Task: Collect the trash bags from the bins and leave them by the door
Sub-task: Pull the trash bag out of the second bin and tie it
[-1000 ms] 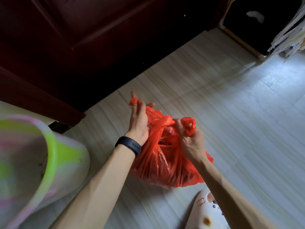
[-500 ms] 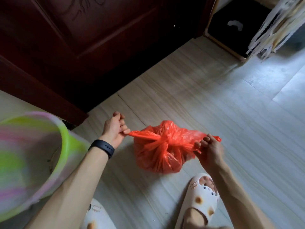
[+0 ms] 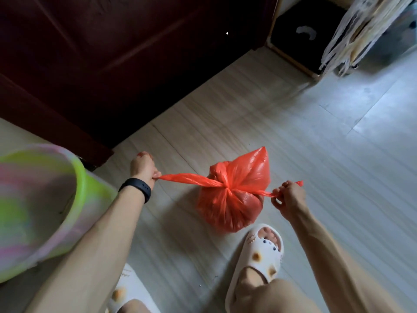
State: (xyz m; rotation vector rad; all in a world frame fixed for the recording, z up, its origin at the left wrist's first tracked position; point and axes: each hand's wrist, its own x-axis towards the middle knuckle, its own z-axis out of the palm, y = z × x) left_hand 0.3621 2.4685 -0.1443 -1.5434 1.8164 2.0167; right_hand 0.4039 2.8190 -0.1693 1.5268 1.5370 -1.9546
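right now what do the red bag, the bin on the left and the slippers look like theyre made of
Red bag: thin, glossy plastic film; it crinkles, stretches into cords and lets light through.
Bin: rigid, smooth plastic with swirled green and pink, probably moulded.
Slippers: matte white foam or soft rubber, judging by the thick rounded edges; which one is unclear.

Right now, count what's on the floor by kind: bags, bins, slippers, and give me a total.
Red trash bag: 1
Striped bin: 1
White slippers: 2
Total: 4
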